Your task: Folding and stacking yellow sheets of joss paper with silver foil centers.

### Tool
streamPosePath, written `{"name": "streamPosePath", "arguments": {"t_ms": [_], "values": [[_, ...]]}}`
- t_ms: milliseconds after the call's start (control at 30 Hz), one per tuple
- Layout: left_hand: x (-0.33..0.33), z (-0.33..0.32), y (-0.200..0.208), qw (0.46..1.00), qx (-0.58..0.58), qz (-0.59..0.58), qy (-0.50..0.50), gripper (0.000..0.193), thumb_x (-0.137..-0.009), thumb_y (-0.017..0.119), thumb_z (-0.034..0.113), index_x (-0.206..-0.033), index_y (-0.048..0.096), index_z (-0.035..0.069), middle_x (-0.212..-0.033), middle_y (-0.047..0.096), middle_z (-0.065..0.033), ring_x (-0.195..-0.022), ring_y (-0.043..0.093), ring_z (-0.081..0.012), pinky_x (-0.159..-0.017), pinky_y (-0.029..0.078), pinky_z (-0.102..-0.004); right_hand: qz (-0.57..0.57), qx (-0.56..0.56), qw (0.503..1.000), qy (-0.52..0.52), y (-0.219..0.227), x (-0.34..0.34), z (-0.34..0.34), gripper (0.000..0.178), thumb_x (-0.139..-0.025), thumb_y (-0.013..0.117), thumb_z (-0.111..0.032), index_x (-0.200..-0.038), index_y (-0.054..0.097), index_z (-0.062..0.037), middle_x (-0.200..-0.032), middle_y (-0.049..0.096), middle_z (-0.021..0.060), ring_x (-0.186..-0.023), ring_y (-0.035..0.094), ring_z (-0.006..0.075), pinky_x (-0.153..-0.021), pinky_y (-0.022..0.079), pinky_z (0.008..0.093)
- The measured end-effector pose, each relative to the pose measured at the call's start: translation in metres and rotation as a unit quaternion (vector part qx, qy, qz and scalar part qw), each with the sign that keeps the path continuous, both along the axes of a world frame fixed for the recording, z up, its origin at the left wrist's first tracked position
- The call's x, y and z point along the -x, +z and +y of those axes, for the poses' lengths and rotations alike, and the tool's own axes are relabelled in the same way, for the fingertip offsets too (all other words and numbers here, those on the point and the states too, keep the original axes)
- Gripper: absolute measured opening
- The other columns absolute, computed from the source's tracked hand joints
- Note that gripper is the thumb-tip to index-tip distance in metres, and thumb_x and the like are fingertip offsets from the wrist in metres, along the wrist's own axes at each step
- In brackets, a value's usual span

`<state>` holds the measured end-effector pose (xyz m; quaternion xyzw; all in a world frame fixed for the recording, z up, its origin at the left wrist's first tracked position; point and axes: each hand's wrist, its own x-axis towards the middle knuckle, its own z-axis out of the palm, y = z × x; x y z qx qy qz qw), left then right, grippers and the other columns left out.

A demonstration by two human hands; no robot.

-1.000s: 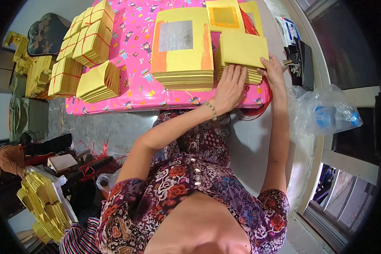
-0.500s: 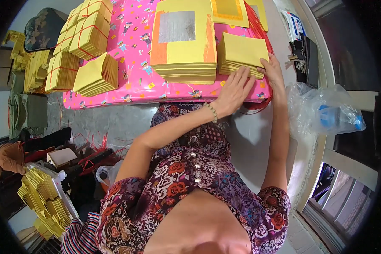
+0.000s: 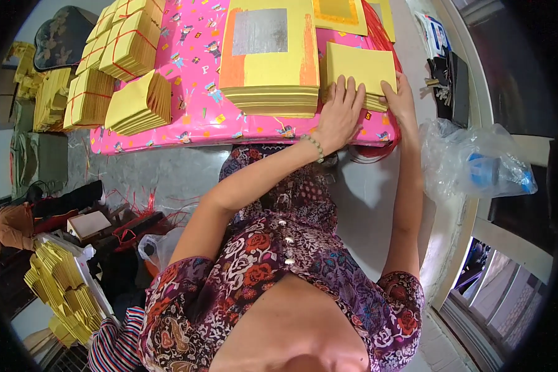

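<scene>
A stack of folded yellow paper (image 3: 361, 63) lies at the right end of the pink table, its folded layers facing me. My left hand (image 3: 343, 115) rests over the stack's near left part, palm down with fingers stretched out. On the near right corner is my right hand (image 3: 403, 104), its thumb on the top sheet and its fingers round the side, partly hidden. Just left of them stands a taller pile of yellow paper (image 3: 270, 73) with a silver square and orange bands on its top sheet.
Red-tied yellow paper bundles (image 3: 129, 54) and a loose folded stack (image 3: 136, 104) stand on the table's left side. Red strings (image 3: 378, 150) hang over its right edge. A clear plastic bag (image 3: 471, 162) is at the right. More folded yellow paper (image 3: 62, 285) lies low on the left.
My left hand has slid left and farther onto the stack, its fingers now pointing away from me. My right hand stays at the right corner, shifted slightly.
</scene>
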<state>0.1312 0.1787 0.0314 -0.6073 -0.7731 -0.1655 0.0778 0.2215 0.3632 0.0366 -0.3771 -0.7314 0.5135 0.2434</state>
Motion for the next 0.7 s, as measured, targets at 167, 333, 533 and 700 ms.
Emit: {"name": "streamPosePath", "arguments": {"t_ms": [167, 333, 533, 700], "values": [[0.004, 0.001, -0.009, 0.999, -0.012, 0.048, 0.009, 0.090, -0.076, 0.076, 0.041, -0.147, 0.035, 0.001, -0.145, 0.039, -0.0227, -0.137, 0.034, -0.0412, -0.114, 0.029, -0.0494, -0.114, -0.193, 0.974, 0.019, 0.006, -0.007, 0.009, 0.038, -0.089, 0.067, -0.016, -0.121, 0.057, 0.0032, -0.106, 0.069, 0.0142, -0.093, 0.067, 0.0165, -0.075, 0.055, 0.0321], [0.006, 0.004, -0.011, 0.996, -0.031, 0.079, 0.010, 0.070, -0.080, 0.063, 0.020, -0.144, 0.040, 0.001, -0.142, 0.043, -0.0216, -0.134, 0.037, -0.0402, -0.112, 0.031, -0.0486, -0.085, -0.081, 0.993, 0.033, -0.003, -0.017, 0.025, 0.039, -0.088, 0.068, -0.017, -0.120, 0.059, 0.0034, -0.096, 0.071, 0.0120, -0.083, 0.069, 0.0167, -0.074, 0.054, 0.0305], [0.006, 0.007, -0.012, 0.994, -0.030, 0.103, 0.009, 0.068, -0.082, 0.062, 0.020, -0.143, 0.040, 0.001, -0.141, 0.044, -0.0227, -0.133, 0.039, -0.0420, -0.111, 0.031, -0.0495, -0.033, -0.036, 0.997, 0.056, -0.016, -0.018, 0.031, 0.041, -0.089, 0.067, -0.016, -0.122, 0.055, 0.0030, -0.089, 0.070, 0.0123, -0.080, 0.068, 0.0183, -0.071, 0.054, 0.0309], [0.006, 0.007, -0.015, 0.993, -0.029, 0.109, 0.018, 0.067, -0.082, 0.062, 0.020, -0.142, 0.041, 0.000, -0.139, 0.044, -0.0233, -0.132, 0.039, -0.0427, -0.110, 0.033, -0.0503, -0.270, -0.429, 0.862, -0.009, 0.031, 0.001, -0.019, 0.042, -0.088, 0.068, -0.019, -0.122, 0.053, 0.0021, -0.121, 0.059, 0.0271, -0.106, 0.062, 0.0361, -0.089, 0.050, 0.0422]]}}
